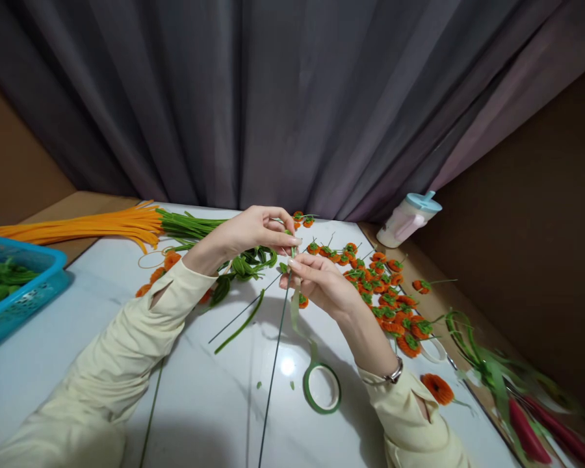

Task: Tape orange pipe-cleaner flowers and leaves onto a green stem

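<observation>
Near the middle of the view, my left hand (266,229) pinches the upper part of a thin green stem. Just below and to the right, my right hand (319,279) pinches the same stem, with small green leaves beside its fingertips. A long dark wire (275,364) runs down from my fingers toward the lower edge. Pale green tape (295,309) hangs from my right hand to a green tape roll (306,390) lying on the white table. A loose green strip (241,328) and another dark wire lie left of the stem.
Many small orange flowers (383,299) lie on the right. Orange and green pipe cleaners (127,224) are at the back left, near a blue basket (53,276) of leaves. A lidded cup (404,221) stands back right; red-handled scissors (526,432) lie front right.
</observation>
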Available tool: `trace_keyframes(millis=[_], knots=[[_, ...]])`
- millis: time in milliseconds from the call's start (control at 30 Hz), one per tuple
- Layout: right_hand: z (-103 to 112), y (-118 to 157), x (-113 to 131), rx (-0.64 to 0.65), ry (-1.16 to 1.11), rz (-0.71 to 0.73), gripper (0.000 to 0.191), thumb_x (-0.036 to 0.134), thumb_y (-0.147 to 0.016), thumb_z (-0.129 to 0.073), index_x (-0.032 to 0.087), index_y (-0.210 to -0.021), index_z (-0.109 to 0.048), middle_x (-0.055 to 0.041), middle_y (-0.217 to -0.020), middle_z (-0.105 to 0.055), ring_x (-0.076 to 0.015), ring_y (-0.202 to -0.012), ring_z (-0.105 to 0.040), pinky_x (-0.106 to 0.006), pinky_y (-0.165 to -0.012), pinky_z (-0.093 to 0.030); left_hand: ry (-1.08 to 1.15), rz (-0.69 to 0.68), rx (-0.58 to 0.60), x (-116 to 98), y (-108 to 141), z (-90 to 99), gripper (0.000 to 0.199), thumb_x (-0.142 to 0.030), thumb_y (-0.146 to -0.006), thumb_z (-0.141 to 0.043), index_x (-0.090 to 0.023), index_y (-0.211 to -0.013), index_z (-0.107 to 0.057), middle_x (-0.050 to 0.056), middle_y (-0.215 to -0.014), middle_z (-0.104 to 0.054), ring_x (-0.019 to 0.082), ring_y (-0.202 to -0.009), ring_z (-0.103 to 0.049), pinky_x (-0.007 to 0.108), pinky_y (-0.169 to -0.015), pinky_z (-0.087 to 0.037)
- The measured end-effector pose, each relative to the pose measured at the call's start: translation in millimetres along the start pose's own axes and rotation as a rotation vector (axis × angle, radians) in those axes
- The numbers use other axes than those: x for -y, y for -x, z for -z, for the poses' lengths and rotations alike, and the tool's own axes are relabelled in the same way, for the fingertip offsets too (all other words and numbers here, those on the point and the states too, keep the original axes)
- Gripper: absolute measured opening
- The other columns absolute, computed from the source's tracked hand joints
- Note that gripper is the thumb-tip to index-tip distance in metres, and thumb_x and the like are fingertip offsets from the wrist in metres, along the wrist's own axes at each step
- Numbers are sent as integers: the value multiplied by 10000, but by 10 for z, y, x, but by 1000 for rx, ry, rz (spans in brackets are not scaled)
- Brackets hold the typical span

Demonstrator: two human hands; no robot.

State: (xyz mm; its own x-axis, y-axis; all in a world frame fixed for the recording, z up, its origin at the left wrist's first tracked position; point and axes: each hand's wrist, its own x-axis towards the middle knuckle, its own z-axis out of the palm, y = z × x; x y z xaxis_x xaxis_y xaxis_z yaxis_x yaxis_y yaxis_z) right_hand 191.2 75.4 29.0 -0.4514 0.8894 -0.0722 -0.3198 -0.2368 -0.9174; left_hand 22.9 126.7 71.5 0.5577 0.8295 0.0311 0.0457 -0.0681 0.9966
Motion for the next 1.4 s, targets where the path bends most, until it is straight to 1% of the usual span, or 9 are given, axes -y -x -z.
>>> trace_keyframes(millis=[133, 200, 333, 500, 600, 733, 1000, 1233, 1400], knots=[[9, 2, -4, 41, 23, 29, 233, 373, -649, -813, 173, -727, -725, 18, -636, -625, -118, -617, -609, -265, -641, -460, 15, -8, 26, 19, -3, -27, 187, -161, -724, -714, -142, -812, -551, -40, -606, -611, 79, -562, -596, 181, -555, -463], [14, 10, -7, 38, 67, 55, 219, 372, -680, -791, 173, -757, -746, 24, -592, -599, -122, -625, -606, -263, -634, -442, -24, -35, 24, 7, 3, -32, 176, -173, -738, -700, -144, -823, -548, -43, -601, -602, 87, -568, -596, 184, -549, -457], [29, 22, -3, 15, 148, 118, 188, 360, -714, -764, 172, -723, -756, 22, -521, -574, -118, -600, -561, -251, -579, -391, -269, -148, 60, -87, 76, 19, 148, -211, -762, -677, -131, -857, -599, -11, -697, -634, 109, -646, -602, 210, -598, -462], [32, 31, 17, 19, 166, 123, 194, 363, -697, -777, 171, -723, -762, -7, -583, -642, -109, -574, -526, -257, -572, -375, -801, -468, 63, -191, 209, 119, 128, -196, -830, -625, -158, -949, -653, 23, -902, -688, 138, -813, -605, 234, -718, -441], [23, 37, 29, 23, 163, 127, 194, 364, -693, -780, 172, -704, -756, 4, -541, -608, -117, -579, -534, -260, -573, -372, -1041, -686, 50, -181, 220, 133, 75, -153, -849, -605, -163, -895, -663, 28, -870, -695, 158, -842, -582, 252, -741, -418], [15, 52, 38, 12, 178, 139, 189, 358, -700, -774, 172, -684, -749, 11, -523, -581, -127, -584, -539, -271, -575, -373, -1245, -824, 35, -151, 217, 113, 162, -143, -900, -543, -184, -822, -678, 20, -829, -703, 167, -818, -572, 288, -759, -391], [11, 69, 29, -50, 197, 137, 164, 328, -710, -756, 167, -689, -739, -26, -612, -661, -138, -615, -568, -282, -609, -394, -1501, -845, -88, -117, 277, -10, 280, -207, -934, -468, -171, -781, -700, 27, -674, -675, 178, -691, -569, 320, -697, -366], [-35, 77, 43, -104, 321, 150, 176, 315, -752, -708, 157, -683, -743, -40, -616, -660, -131, -605, -514, -290, -617, -385, -1540, -725, -58, -136, 295, -61, 207, -177, -903, -501, -154, -815, -687, 41, -721, -680, 193, -751, -595, 314, -705, -365], [-55, 102, 70, -118, 348, 145, 172, 315, -755, -704, 158, -699, -747, -37, -613, -655, -133, -606, -508, -294, -619, -388, -1528, -778, -56, -107, 297, -71, 231, -151, -919, -473, -159, -783, -660, 38, -707, -669, 188, -777, -574, 321, -747, -352]])
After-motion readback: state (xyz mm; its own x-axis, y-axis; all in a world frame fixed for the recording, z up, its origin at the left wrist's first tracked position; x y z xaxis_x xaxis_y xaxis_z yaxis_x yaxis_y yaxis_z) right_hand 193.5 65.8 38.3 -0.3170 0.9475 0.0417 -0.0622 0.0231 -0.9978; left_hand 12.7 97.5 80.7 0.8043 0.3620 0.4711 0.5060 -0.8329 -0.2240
